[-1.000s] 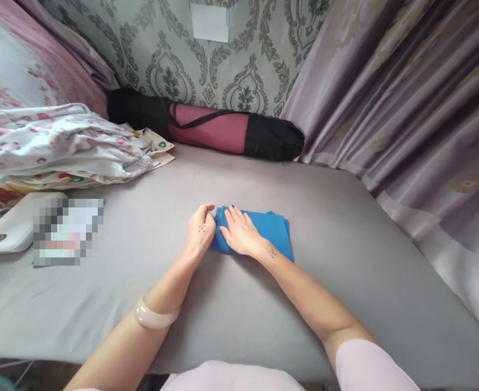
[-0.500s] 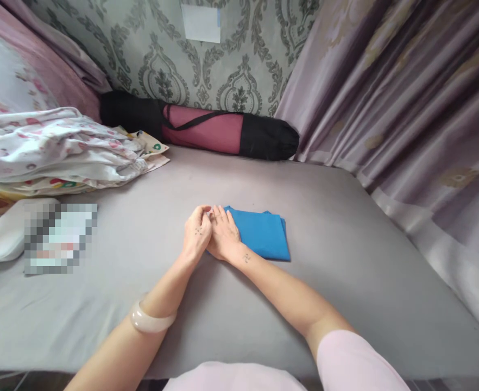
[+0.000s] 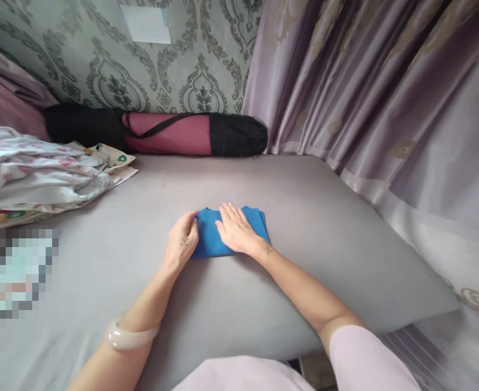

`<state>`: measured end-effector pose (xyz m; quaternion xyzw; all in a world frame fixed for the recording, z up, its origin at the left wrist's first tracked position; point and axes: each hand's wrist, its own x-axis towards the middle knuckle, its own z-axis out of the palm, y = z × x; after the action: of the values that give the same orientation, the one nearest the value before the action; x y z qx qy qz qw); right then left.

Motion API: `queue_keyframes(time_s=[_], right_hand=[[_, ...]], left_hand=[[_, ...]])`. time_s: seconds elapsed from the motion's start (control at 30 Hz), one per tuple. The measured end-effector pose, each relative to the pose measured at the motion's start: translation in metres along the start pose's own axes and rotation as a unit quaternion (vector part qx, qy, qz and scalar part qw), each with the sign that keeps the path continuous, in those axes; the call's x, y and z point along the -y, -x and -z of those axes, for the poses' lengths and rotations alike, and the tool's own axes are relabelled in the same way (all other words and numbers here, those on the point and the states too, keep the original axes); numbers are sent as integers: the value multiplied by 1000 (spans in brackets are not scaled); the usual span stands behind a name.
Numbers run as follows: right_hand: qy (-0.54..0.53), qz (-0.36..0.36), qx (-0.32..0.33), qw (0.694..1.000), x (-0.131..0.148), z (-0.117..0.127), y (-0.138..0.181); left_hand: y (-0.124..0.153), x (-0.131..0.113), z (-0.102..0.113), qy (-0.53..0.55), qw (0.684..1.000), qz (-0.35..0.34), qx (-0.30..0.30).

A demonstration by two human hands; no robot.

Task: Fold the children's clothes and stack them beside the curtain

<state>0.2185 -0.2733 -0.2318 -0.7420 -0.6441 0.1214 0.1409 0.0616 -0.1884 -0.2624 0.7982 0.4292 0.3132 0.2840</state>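
Clock face: 12 lies at the top of the view, and hours are read from the blue cloth.
Blue cloth (image 3: 209,234): folded into a flat oblong, lying on the grey sheet (image 3: 316,255) just below the centre of the view; layered edges show at 3 o'clock, small corners jut out at 12.
Left hand (image 3: 182,240): at the cloth's 9 o'clock edge, touching it, with the fingers curled; whether they pinch the edge cannot be told.
Right hand (image 3: 235,231): palm down on the middle of the cloth, fingers straight and nearly together, pointing towards 12, the thumb somewhat apart towards 10; it grasps nothing.
Forearms: the left comes in from 7 o'clock, the right from 4.
Bangle (image 3: 133,335): pale and glossy, around the left forearm, towards 7 to 8 o'clock.
Pink sleeve (image 3: 370,355): on the right arm, towards 4 to 5 o'clock.
Long bag (image 3: 170,138): black at both ends, dark pink between, with a black strap; it lies along the patterned wall (image 3: 174,70), towards 11 o'clock.
White paper (image 3: 147,25): on the wall, above the bag.
Printed bedding (image 3: 48,171): heaped, between 9 and 10 o'clock.
Pixelated item (image 3: 15,277): between 8 and 9 o'clock, details hidden.
Curtain (image 3: 345,87): mauve, hanging in folds, towards 1 to 2 o'clock.
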Motion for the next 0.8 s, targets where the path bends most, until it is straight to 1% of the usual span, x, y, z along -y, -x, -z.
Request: queue_keyframes(time_s=[0.07,0.13,0.23,0.3,0.4,0.47,0.57,0.63,0.7,0.8], right_hand=[[20,-30,-21,999,-17,2,3],[39,-53,-39,997,-31,-1,6],[60,-66,-50,995,-43,-11,9],[66,-64,-54,994,-46,-16,10],[65,-60,-58,994,-44,-15,11],[64,-49,-64,995,-39,-11,13],[63,-1,-74,995,-27,-7,18],[59,30,-62,996,-19,-8,21],[54,40,-40,997,-15,-12,22],[51,42,-23,998,-15,-17,22]], left_hand=[[2,-1,-7,-70,994,-77,26],[5,-3,-14,-153,979,-118,63],[9,-6,-22,-253,952,-115,126],[10,-7,-23,-286,940,-102,153],[10,-12,-21,-308,932,-91,168],[11,-18,-19,-319,930,-90,161],[13,-32,-22,-321,929,-122,139],[13,-40,-27,-312,929,-144,138],[12,-43,-33,-304,931,-140,148],[10,-39,-40,-297,931,-130,164]])
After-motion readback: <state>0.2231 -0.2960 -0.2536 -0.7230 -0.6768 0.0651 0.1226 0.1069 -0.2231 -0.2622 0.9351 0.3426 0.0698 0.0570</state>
